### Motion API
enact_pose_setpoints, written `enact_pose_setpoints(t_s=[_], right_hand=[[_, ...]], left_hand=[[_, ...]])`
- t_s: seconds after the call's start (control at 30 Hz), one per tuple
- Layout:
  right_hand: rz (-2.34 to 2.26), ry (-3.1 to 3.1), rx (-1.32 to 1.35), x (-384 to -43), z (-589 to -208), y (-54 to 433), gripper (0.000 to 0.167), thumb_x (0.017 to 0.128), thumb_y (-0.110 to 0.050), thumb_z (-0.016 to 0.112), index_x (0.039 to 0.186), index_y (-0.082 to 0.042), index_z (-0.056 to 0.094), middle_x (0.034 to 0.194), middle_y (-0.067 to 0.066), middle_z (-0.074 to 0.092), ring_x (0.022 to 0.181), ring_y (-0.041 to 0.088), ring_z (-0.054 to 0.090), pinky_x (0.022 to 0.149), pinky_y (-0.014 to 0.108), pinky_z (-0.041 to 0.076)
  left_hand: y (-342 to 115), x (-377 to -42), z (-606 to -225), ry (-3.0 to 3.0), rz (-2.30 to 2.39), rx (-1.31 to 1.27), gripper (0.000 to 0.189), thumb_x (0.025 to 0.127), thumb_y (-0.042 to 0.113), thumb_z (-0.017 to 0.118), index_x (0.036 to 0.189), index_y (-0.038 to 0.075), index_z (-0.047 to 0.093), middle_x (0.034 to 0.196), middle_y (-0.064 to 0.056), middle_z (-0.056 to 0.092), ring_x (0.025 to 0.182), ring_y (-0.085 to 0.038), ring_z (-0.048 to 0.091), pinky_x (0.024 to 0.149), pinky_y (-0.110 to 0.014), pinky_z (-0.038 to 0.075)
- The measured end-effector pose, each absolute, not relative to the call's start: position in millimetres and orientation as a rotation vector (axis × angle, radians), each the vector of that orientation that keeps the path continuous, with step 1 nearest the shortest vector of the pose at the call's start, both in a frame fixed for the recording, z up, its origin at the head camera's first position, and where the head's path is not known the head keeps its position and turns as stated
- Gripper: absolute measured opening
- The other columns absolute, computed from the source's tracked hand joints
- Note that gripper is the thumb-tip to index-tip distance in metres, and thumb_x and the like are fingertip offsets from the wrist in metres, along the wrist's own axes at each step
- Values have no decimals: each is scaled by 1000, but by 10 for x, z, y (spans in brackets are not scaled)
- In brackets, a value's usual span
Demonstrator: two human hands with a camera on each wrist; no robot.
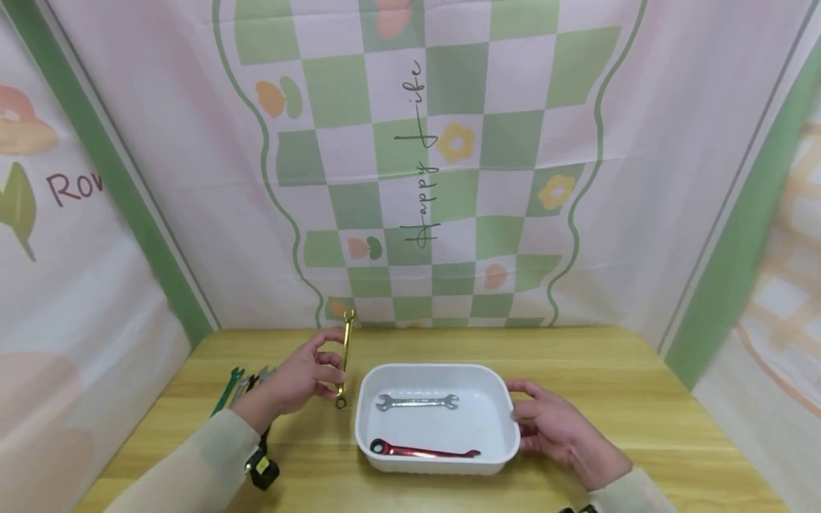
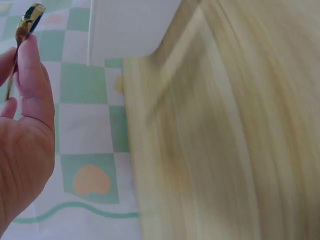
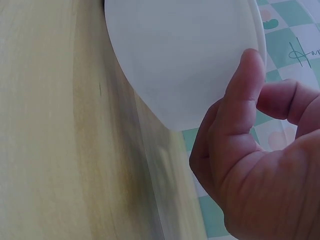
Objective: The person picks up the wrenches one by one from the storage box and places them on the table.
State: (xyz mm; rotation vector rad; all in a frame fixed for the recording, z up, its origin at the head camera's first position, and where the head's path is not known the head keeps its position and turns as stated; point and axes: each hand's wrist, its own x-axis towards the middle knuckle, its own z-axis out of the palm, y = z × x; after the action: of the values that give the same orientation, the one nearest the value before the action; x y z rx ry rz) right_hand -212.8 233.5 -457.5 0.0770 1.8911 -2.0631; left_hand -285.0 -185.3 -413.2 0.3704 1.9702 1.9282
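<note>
My left hand (image 1: pixel 304 374) pinches a gold combination wrench (image 1: pixel 348 349) and holds it upright to the left of a white plastic tub (image 1: pixel 439 467). The wrench's open jaws point up and its ring end is at the bottom. In the left wrist view, one end of the gold wrench (image 2: pixel 30 19) sticks out past the fingers. My right hand (image 1: pixel 554 427) holds the tub's right side at the rim, fingers bent. Within the tub lie a silver double open-end wrench (image 1: pixel 417 402) and, along the near wall, a red ratchet wrench (image 1: pixel 426 452).
Several wrenches, among them a green wrench (image 1: pixel 227 392), lie at the left of the wooden table (image 1: pixel 616 370), partly behind my left forearm. A black object with a yellow mark (image 1: pixel 263 470) is by the left sleeve. Printed cloth (image 1: pixel 458 199) hangs behind the table.
</note>
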Motion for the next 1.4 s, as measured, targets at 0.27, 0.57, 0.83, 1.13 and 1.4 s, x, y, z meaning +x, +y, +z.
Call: enact_pose_setpoints(t_s=[0.27, 0.57, 0.83, 1.13, 1.4], right_hand=[[-2054, 1910, 89, -2133, -4575, 2333, 75, 82, 3, 59, 151, -2, 29, 100, 23, 60, 71, 22, 61, 59, 32, 57], [-2058, 1905, 96, -2140, -4581, 2337, 74, 83, 3, 58, 151, -2, 29, 100, 23, 61, 71, 21, 61, 59, 32, 57], [-2056, 1908, 93, -2127, -4572, 2338, 75, 82, 3, 59, 151, -2, 29, 101, 23, 61, 71, 22, 61, 59, 33, 57], [-2061, 1904, 91, -2132, -4575, 2340, 75, 83, 3, 58, 151, -2, 29, 102, 24, 61, 72, 23, 62, 60, 34, 58], [-2061, 1910, 83, -2130, -4579, 2344, 73, 82, 3, 59, 150, -1, 30, 103, 24, 62, 72, 23, 63, 60, 34, 58]], left_hand=[[-2025, -2807, -4239, 2079, 1877, 263, 63, 85, -9, 66, 139, 7, 38, 92, -12, 54, 78, -26, 60, 62, -40, 57], [-2227, -2758, -4384, 2223, 1786, 126, 62, 84, -11, 65, 139, 7, 42, 104, -24, 54, 81, -31, 61, 63, -44, 58], [-2387, -2660, -4481, 2328, 1656, 53, 65, 82, -11, 66, 141, 3, 41, 100, -22, 60, 72, -32, 62, 61, -43, 57], [-2500, -2617, -4575, 2407, 1571, -67, 71, 76, -9, 63, 144, 0, 43, 86, -20, 61, 64, -28, 61, 56, -39, 56], [-2525, -2584, -4599, 2448, 1479, -141, 70, 79, -9, 64, 145, -3, 42, 86, -20, 61, 66, -30, 61, 57, -40, 57]])
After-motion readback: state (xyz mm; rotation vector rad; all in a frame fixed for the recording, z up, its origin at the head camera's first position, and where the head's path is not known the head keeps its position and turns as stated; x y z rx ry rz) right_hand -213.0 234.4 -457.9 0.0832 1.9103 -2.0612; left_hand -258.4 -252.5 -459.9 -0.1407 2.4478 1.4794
